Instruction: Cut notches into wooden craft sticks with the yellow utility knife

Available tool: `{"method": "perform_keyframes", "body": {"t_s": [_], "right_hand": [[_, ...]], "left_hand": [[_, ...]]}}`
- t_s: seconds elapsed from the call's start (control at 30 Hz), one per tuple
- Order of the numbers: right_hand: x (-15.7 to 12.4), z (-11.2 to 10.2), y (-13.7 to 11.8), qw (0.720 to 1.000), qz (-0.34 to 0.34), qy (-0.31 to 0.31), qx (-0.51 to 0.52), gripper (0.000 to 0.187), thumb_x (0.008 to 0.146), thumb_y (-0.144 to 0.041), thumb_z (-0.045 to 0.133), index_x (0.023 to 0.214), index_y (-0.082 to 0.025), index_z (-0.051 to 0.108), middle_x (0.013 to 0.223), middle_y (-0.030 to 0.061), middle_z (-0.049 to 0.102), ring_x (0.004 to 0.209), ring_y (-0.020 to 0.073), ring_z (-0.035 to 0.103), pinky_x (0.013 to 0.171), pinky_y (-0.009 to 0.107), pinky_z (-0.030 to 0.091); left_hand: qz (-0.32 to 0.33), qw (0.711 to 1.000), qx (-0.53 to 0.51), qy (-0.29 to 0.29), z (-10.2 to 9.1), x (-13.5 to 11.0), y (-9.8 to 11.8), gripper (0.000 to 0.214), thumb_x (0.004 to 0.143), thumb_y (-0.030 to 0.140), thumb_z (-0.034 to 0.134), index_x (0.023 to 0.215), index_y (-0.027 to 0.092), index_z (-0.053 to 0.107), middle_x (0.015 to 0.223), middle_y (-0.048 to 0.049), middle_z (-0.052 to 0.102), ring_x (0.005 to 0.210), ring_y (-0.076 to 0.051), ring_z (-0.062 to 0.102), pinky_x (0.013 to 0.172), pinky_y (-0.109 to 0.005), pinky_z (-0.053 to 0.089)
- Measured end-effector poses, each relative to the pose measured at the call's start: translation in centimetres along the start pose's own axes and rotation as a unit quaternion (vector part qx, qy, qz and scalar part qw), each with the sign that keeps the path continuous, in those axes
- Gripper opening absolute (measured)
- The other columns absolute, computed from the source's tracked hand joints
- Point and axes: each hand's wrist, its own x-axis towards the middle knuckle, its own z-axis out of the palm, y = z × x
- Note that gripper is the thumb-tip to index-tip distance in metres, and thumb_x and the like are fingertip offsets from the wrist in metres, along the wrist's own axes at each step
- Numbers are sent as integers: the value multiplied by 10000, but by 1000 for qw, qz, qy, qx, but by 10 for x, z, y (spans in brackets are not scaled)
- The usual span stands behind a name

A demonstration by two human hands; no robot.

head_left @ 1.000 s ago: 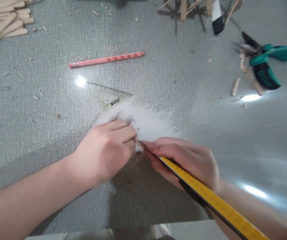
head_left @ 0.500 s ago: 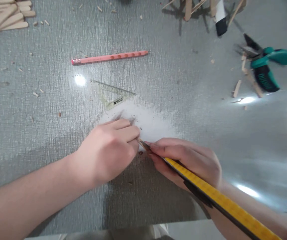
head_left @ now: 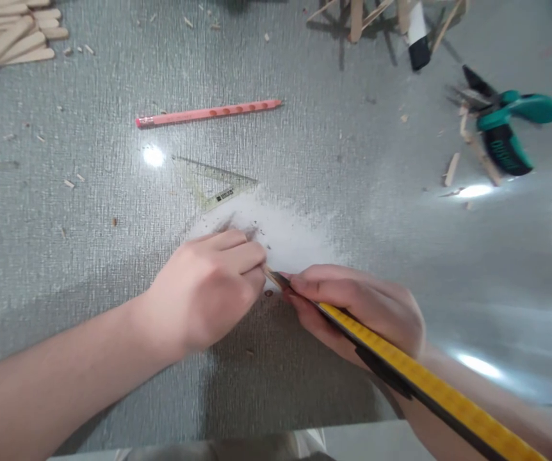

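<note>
My left hand [head_left: 209, 288] is curled into a loose fist on the grey table, fingertips pinched on a small wooden piece [head_left: 270, 276] that mostly hides under the fingers. My right hand [head_left: 357, 307] is wrapped round a long yellow and black utility knife [head_left: 420, 381], whose tip meets the wooden piece right beside my left fingertips. Both hands rest near the table's front edge, almost touching each other.
A pink pencil [head_left: 209, 113] lies farther back, with a clear set square [head_left: 216, 182] between it and my hands. Green-handled pliers [head_left: 501, 128] lie at the right among wood scraps. Wooden sticks [head_left: 7, 38] are piled at the back left; a stick structure [head_left: 376, 16] stands at the back.
Almost nothing has changed; both hands stay in place with only slight shifts of the view.
</note>
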Motion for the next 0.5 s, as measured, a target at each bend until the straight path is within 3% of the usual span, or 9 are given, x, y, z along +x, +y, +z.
{"method": "perform_keyframes", "body": {"t_s": [0.23,0.5], "right_hand": [[12,4,-6,999,-37,3,23,261,912,-29,630,1031,-261,609,660,-21,680,612,193,731,464,282,574],[8,4,-3,999,-37,13,9,286,896,-25,642,1055,-262,618,758,4,724,614,168,717,492,273,580]], "left_hand": [[5,1000,-6,-3,-1,0,-2,279,988,62,514,842,112,746,940,-70,747,852,-188,672,723,-303,598],[12,1000,3,2,0,0,-2,263,988,72,528,848,107,747,933,-68,752,843,-192,680,710,-302,602]]}}
